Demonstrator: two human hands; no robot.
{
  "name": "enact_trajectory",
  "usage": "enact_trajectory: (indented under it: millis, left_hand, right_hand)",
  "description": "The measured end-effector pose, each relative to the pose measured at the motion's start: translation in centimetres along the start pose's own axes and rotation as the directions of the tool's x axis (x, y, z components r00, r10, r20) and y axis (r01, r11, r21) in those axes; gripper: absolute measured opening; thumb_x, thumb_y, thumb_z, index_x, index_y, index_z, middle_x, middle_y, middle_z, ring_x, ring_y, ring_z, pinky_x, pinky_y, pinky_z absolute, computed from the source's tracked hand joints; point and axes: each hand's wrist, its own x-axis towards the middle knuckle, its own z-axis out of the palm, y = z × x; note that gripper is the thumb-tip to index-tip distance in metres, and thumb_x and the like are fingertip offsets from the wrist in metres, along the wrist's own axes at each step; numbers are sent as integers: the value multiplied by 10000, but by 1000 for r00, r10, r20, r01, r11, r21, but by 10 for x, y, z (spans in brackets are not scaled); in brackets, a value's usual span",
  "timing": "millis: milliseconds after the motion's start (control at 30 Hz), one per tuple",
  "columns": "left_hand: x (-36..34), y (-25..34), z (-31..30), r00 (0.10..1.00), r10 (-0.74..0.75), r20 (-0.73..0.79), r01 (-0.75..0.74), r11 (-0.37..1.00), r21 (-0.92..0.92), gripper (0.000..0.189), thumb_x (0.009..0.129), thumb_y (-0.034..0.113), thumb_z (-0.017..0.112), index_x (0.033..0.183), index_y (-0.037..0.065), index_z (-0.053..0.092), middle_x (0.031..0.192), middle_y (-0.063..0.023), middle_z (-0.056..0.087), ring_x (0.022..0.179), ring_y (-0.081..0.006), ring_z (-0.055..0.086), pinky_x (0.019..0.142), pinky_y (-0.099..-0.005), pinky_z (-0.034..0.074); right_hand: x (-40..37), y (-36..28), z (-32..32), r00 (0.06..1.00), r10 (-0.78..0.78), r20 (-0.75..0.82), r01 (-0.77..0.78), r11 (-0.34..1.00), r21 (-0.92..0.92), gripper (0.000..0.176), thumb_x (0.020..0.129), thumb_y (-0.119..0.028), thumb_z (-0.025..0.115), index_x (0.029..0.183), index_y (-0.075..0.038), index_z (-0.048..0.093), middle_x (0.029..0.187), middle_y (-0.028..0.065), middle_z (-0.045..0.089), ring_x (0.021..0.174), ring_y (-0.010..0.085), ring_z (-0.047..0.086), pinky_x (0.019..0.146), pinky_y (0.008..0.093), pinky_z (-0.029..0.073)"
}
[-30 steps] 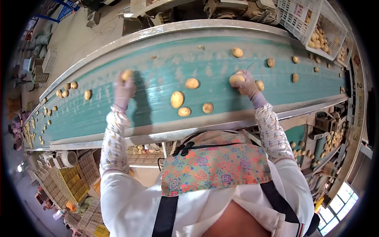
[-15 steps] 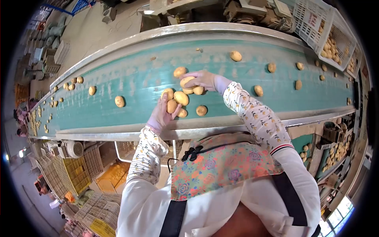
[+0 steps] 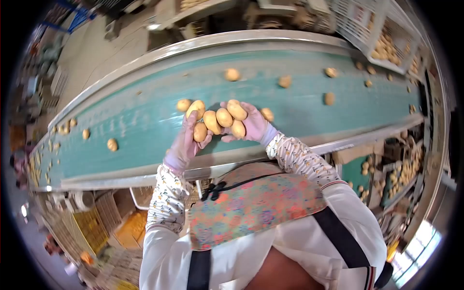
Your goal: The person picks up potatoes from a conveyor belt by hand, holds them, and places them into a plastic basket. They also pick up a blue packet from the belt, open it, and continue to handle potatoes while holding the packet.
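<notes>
A tight row of several yellow potatoes (image 3: 224, 117) is cupped between my two hands, raised over the green conveyor belt (image 3: 159, 130). My left hand (image 3: 181, 140), in a pale pink-lilac glove, wraps the left end of the row, with one potato (image 3: 199, 132) by its thumb. On the other side my right hand (image 3: 254, 123), gloved alike, curls round the right end, including an upper potato (image 3: 237, 109) and a lower one (image 3: 238, 129). One potato (image 3: 183, 105) lies on the belt beyond my left hand. Another potato (image 3: 267, 114) rests just right of my right hand.
More potatoes (image 3: 232, 74) are scattered along the belt. A metal rail (image 3: 212, 41) edges its far side, and a near rail (image 3: 319, 148) runs before my apron (image 3: 256, 208). A white crate (image 3: 372, 34) of potatoes stands at upper right; yellow crates (image 3: 89, 227) are at lower left.
My hands have drawn together and lifted the gathered potatoes off the belt; the right hand has come nearer my body. Loose potatoes have shifted left. The camera view has turned somewhat.
</notes>
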Motion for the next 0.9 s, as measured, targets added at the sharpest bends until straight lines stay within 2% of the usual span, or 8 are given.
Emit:
enact_trajectory:
  millis: [100,200,367,500,567,667,800,900]
  left_hand:
    - [26,-44,104,948,-79,309,7,974,227,471,988,412,602,1366,187,433,1157,-59,581,948,-153,618,776,-295,581]
    - [73,-175,233,353,48,934,-720,651,239,526,935,392,660,1342,101,497,1229,-72,528,1108,-222,542,944,-371,465]
    - [33,-219,326,322,-356,877,-707,526,473,771,945,463,630,1540,118,283,1503,-258,347,1465,-356,264,1183,-463,251]
    - [113,-114,215,502,369,782,-781,-193,593,564,920,426,643,1398,158,510,1373,-224,475,1291,-400,438,1068,-506,367]
    - [153,-54,115,431,611,663,-249,-626,739,522,894,398,659,1358,185,554,1310,-210,531,1209,-406,498,1011,-506,405]
    - [160,-38,23,690,634,349,-109,-385,916,533,917,397,637,1391,172,541,1250,-210,571,1125,-386,555,965,-466,453]
    - [135,-64,39,672,549,497,-251,-462,851,485,880,206,697,1337,110,567,1125,-184,632,1023,-374,601,889,-462,486]
    - [159,-71,6,787,538,302,-206,-232,951,514,862,100,715,1347,95,545,1273,-170,578,1148,-339,581,1011,-425,465]
  right_hand:
    - [-110,-16,-6,883,-461,-92,391,829,-399,583,961,-458,541,1401,-86,457,1373,123,532,1189,343,583,983,574,487]
    - [-295,9,-30,151,-987,-51,0,52,-999,532,903,-319,653,1339,-57,495,1289,116,558,1179,279,575,997,445,508]
    - [-534,63,-16,-424,-881,-209,277,93,-956,597,987,-461,457,1446,-86,384,1416,135,468,1268,234,504,1074,443,444]
    - [-639,65,-82,-646,-586,-489,460,213,-862,491,1003,-365,463,1401,-79,469,1332,118,552,1119,214,586,976,371,494]
    - [-649,51,-174,-760,-423,-494,438,228,-869,403,996,-290,497,1306,-42,565,1210,84,633,958,190,627,876,316,516]
    - [-497,-68,-183,-507,-799,-325,-86,421,-903,389,955,-262,531,1300,-90,580,1248,94,617,1046,222,602,923,357,493]
    - [-261,-147,-87,314,-944,-104,-786,-197,-586,399,901,-223,577,1293,-153,599,1299,107,596,1164,264,568,986,412,464]
    - [-170,-136,-106,480,-877,-38,-808,-424,-410,506,801,-148,591,1299,-234,587,1188,177,614,1161,342,553,1002,439,475]
